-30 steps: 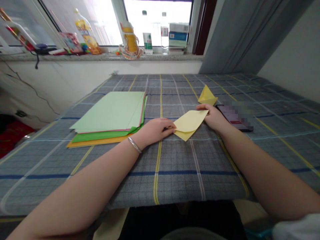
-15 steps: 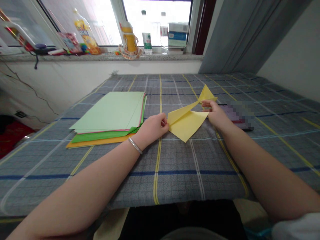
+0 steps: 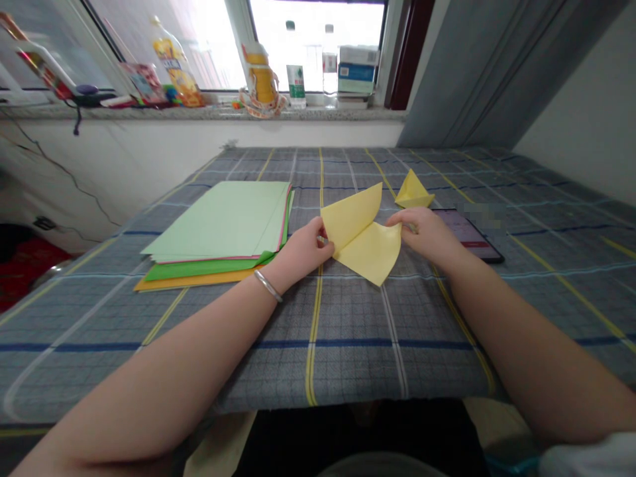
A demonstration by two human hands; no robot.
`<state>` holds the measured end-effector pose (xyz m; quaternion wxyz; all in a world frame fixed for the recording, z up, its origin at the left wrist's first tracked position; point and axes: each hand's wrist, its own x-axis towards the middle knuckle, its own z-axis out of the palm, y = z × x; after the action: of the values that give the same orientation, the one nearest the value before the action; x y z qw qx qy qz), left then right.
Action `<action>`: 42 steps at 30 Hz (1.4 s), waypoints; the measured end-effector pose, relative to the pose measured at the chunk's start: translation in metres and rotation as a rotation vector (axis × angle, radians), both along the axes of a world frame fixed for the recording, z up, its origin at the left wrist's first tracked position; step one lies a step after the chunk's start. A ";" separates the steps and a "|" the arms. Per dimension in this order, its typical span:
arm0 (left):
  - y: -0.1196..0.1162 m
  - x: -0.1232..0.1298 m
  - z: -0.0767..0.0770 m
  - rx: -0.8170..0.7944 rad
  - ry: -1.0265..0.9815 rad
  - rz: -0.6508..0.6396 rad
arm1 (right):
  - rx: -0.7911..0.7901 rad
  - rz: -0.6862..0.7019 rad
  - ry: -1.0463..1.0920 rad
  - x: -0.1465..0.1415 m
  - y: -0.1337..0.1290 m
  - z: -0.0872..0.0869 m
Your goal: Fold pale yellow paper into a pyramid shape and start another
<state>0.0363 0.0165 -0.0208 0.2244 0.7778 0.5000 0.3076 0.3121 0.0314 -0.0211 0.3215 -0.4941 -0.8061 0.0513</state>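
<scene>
Left hand [image 3: 303,255] and right hand [image 3: 427,238] both on a yellow paper sheet [image 3: 360,232], which is held up off the checked cloth [image 3: 348,351] between them, partly folded, with one flap raised and a point hanging toward the person. Left grip pinches the sheet's left edge, fingers [image 3: 318,232] on the near side. Right grip pinches its right corner between fingers and thumb, fingers pressed together. Silver bangle [image 3: 268,286] on the left wrist. Paper stack [image 3: 223,222] lies flat on the cloth just left of the left hand: pale green sheets on top, then a pink edge, darker green and orange at the bottom. Small folded yellow paper triangle [image 3: 412,191] sits on the cloth just beyond the right hand, apart from the sheet. Phone [image 3: 467,233] lies flat right of the right hand, screen lit, part of it blurred. Beyond the cloth is a stone windowsill [image 3: 209,113] carrying a plastic bottle [image 3: 297,66], a clear bottle [image 3: 328,66] and a stack of boxes [image 3: 356,69], with more small items to the left. Grey curtain [image 3: 477,73] hangs at the right of the window.
</scene>
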 end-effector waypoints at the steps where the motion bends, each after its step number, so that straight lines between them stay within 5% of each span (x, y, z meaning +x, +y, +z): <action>1: 0.000 0.000 0.000 -0.008 -0.012 -0.008 | 0.031 0.049 -0.070 0.000 0.000 0.000; 11: 0.002 -0.002 -0.005 -0.097 -0.035 -0.031 | -0.060 0.070 -0.535 0.002 -0.011 -0.006; 22: 0.005 -0.004 -0.006 -0.094 0.065 -0.083 | -0.252 0.402 -0.347 -0.033 -0.032 0.012; 32: -0.001 -0.005 0.006 -0.066 0.287 -0.150 | -0.367 0.148 -0.157 -0.044 -0.043 0.021; 42: 0.002 -0.010 0.008 -0.144 0.286 -0.221 | -0.344 -0.112 -0.076 -0.051 -0.026 0.001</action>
<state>0.0267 0.0184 -0.0133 0.2387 0.8456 0.4591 0.1308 0.2607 0.0053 -0.0197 0.2041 -0.5874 -0.7683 0.1518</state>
